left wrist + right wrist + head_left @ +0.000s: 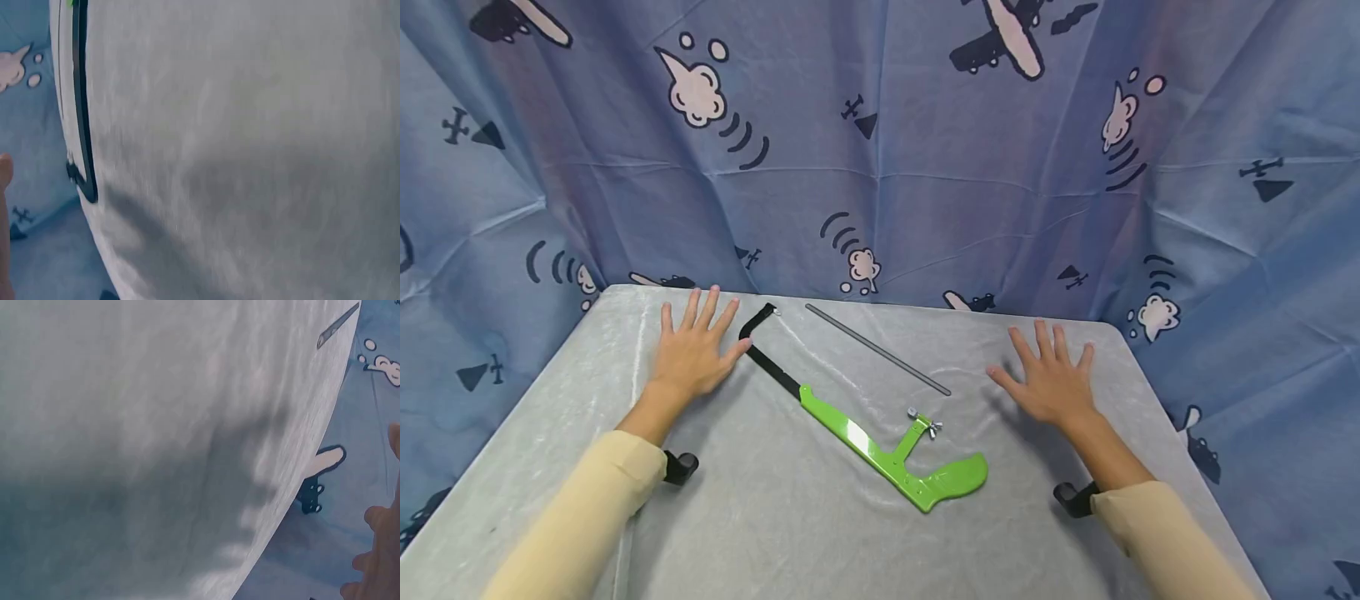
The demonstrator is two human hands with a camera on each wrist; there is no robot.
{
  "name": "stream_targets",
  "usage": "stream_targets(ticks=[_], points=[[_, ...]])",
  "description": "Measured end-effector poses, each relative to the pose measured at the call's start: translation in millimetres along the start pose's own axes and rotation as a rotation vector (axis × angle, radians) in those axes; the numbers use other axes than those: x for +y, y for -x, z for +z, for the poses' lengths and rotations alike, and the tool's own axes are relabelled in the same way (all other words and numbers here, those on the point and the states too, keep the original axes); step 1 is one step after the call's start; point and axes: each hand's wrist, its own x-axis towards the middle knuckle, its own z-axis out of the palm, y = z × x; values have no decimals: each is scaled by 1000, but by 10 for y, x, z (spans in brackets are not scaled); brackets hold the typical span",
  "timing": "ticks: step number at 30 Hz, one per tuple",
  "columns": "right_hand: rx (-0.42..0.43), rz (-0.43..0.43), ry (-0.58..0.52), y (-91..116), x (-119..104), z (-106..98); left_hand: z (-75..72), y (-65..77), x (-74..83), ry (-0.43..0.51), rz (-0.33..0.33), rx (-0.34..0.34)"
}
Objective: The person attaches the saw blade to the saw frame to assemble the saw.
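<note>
A hacksaw frame (853, 436) with a bright green handle and a black front arm lies diagonally on the table. Its blade, a thin grey strip (880, 351), lies loose behind it. My left hand (691, 358) is spread with straight fingers, its thumb overlapping the black arm in the head view; contact cannot be told. Over on the right, my right hand (1054, 383) is likewise spread and holds nothing. In the left wrist view the black arm (80, 94) stands at the left edge. One end of the blade (337, 326) shows in the right wrist view.
A pale grey cloth covers the table (790, 542). Behind it and at both sides hangs a blue curtain (940, 167) printed with planes and clouds. A wing nut (934, 429) sits on the saw's rear post. Both forearms wear cream sleeves (587, 508) with black wrist mounts.
</note>
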Motion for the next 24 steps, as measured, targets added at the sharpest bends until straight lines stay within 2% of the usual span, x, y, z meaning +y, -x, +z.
stream_targets(ticks=[7,19,24], points=[[-4,-36,-29,-2,-177,-10,80,-20,192,1,47,2],[-3,-73,-62,-43,-367,25,123,-25,539,32,150,22],[-8,-104,-115,-62,-445,18,133,-31,669,37,180,-1]])
